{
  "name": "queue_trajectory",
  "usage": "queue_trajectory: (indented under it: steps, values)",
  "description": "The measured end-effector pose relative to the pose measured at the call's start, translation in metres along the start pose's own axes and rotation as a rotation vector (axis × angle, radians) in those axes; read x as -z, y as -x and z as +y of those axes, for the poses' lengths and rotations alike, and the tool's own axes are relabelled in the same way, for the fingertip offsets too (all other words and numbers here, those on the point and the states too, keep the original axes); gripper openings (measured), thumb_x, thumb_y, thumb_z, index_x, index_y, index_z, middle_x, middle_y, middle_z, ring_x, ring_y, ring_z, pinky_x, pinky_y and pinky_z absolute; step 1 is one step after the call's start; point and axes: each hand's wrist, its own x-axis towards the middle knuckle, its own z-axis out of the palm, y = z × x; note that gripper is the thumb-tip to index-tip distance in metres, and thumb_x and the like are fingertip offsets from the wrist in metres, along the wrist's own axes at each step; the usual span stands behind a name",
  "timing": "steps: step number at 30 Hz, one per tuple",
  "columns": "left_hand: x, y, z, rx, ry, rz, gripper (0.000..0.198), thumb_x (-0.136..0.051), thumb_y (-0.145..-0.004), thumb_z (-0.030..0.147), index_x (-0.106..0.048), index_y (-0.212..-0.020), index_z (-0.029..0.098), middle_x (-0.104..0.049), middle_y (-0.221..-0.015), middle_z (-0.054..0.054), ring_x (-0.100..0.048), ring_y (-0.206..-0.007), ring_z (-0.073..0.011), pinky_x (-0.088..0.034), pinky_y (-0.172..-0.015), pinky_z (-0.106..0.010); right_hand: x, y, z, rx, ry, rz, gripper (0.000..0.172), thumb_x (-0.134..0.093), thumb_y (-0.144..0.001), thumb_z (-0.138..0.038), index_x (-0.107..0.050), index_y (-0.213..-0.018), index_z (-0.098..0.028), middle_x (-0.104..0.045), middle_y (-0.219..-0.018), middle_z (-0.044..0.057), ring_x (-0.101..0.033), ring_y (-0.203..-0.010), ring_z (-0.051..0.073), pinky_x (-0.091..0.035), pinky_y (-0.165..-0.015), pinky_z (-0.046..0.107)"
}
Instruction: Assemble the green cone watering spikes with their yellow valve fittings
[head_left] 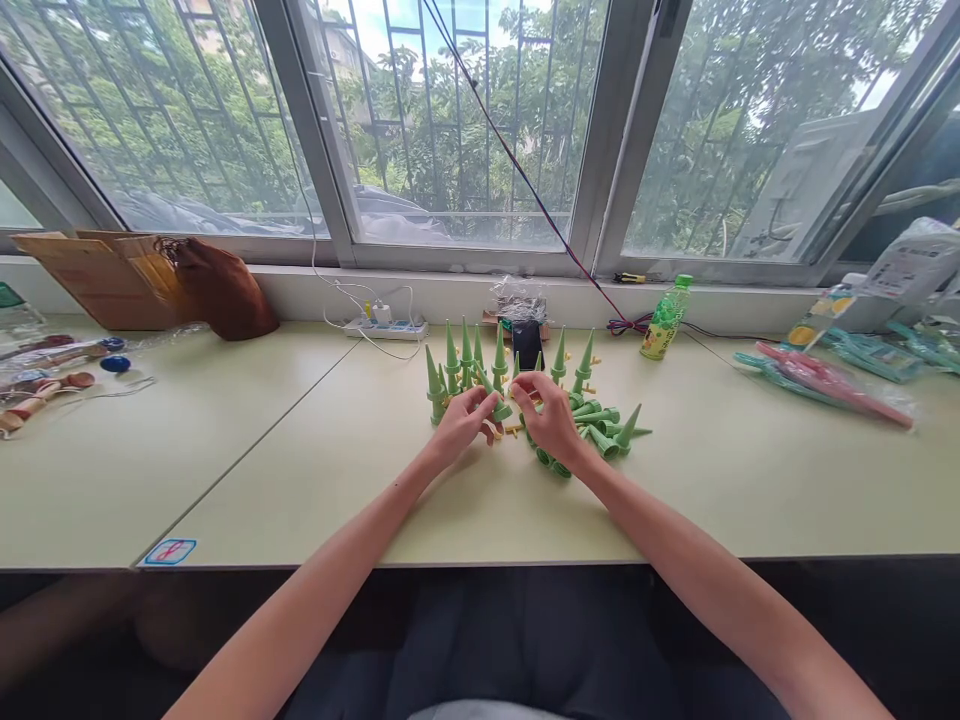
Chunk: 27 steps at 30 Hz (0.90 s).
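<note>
Green plastic cone [502,409] sits pinched in the left hand's [461,425] grip, wide end angled toward the right hand [551,415], whose fingertips are bunched, can't tell on what. Loose cones [598,414] lie beside that one on the worktop [300,480].

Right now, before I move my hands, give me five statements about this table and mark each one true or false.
1. The left hand holds a green cone. True.
2. The bottle with the green cap is lying on its side. False: the bottle is standing.
3. A white power strip has something plugged into it. True.
4. The pile of loose cones lies left of both hands. False: the pile is beside the right hand.
5. The blue ball is at the right end. False: the ball is toward the left.
</note>
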Motion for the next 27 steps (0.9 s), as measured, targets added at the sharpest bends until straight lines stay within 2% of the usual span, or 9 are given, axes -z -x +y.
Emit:
queue_trajectory:
  steps: [7,10,13,16,22,27]
  values:
    - [0.0008,0.0001,0.0005,0.009,0.010,-0.018,0.043,-0.066,-0.081,0.053,-0.054,-0.093,0.014,-0.060,-0.078,-0.004,-0.067,-0.061,-0.0174,-0.049,-0.042,-0.024,0.0001,0.0006,-0.0022,-0.023,-0.008,0.011,0.018,-0.048,-0.095,-0.033,-0.059,-0.093,-0.019,-0.067,-0.086,0.005,-0.063,-0.077,0.017,-0.051,-0.074,0.029]
    - [0.0015,0.0001,0.0010,0.016,0.004,-0.014,0.042,-0.065,-0.082,0.052,-0.054,-0.096,0.014,-0.061,-0.079,-0.004,-0.062,-0.052,-0.0129,-0.047,-0.040,-0.023,0.0008,0.0001,-0.0023,-0.035,-0.009,0.015,0.018,-0.047,-0.094,-0.033,-0.059,-0.093,-0.019,-0.067,-0.085,0.005,-0.063,-0.076,0.017,-0.051,-0.073,0.029]
    - [0.0026,0.0002,0.0012,0.015,-0.017,-0.001,0.039,-0.064,-0.083,0.049,-0.054,-0.094,0.013,-0.063,-0.078,-0.004,-0.048,-0.041,-0.0055,-0.040,-0.037,-0.021,0.0011,-0.0003,-0.0022,-0.038,-0.019,0.016,0.019,-0.047,-0.093,-0.034,-0.058,-0.092,-0.019,-0.067,-0.084,0.005,-0.063,-0.075,0.017,-0.051,-0.072,0.029]
    - [0.0031,0.0009,0.0021,0.014,-0.003,-0.003,0.037,-0.063,-0.084,0.048,-0.054,-0.094,0.014,-0.067,-0.083,-0.006,-0.039,-0.039,-0.0029,-0.037,-0.036,-0.020,0.0015,-0.0005,-0.0025,-0.038,-0.035,0.009,0.018,-0.048,-0.093,-0.034,-0.058,-0.092,-0.019,-0.066,-0.083,0.005,-0.063,-0.075,0.017,-0.051,-0.072,0.028]
    - [0.0027,0.0015,0.0034,0.024,0.034,-0.004,0.035,-0.063,-0.084,0.048,-0.053,-0.092,0.015,-0.068,-0.086,-0.007,-0.043,-0.044,-0.0048,-0.037,-0.038,-0.020,0.0028,-0.0004,-0.0036,-0.034,-0.058,-0.014,0.016,-0.048,-0.092,-0.032,-0.058,-0.090,-0.019,-0.066,-0.081,0.003,-0.063,-0.070,0.016,-0.051,-0.070,0.028]
    - [0.0036,0.0006,0.0009,0.019,0.018,0.023,0.037,-0.066,-0.083,0.050,-0.053,-0.080,0.016,-0.058,-0.071,0.000,-0.043,-0.044,-0.0052,-0.035,-0.036,-0.020,0.0032,0.0002,-0.0032,-0.029,-0.063,-0.035,0.016,-0.048,-0.092,-0.031,-0.057,-0.089,-0.019,-0.065,-0.079,0.003,-0.062,-0.068,0.015,-0.051,-0.068,0.027]
